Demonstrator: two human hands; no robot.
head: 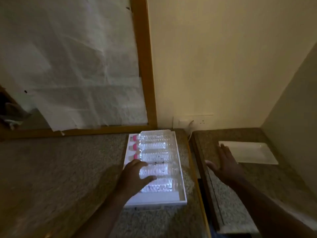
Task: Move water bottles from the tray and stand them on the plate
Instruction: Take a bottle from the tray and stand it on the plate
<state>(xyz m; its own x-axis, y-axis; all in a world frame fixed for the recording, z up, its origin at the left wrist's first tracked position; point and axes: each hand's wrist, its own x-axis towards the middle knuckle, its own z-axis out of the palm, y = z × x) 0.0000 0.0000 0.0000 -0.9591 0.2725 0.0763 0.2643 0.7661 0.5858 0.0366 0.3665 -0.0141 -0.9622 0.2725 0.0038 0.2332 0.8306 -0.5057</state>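
**Left hand closing on fourth bottle; plate not yet loaded**

Head view. A white tray (178, 145) sits at centre frame on a speckled stone counter (60, 165). Five clear water bottles (152, 146) lie flat in it, side by side, bodies pointing right. Pink caps show on the three upper ones; the caps of the lower two are hidden by the hand. Lying flat keeps them from rolling out, but each must be turned upright for the plate.

The left hand (135, 176) reaches in from lower centre. Its grip curls over the neck end of the fourth bottle (159, 170), fingers above and thumb below, touching it. Whether the grip is fully closed I cannot tell. Judgement: this is the first pick starting.

The right hand (224, 162) hovers flat at right of centre, grip released, fingers spread, holding nothing. It hangs just beside the near-left corner of the white rectangular plate (253, 152). Probable reason: ready to steady the plate or receive the bottle.

The plate rests on a separate counter section (257, 182) at right, a gap between the two. Nothing stands on it.
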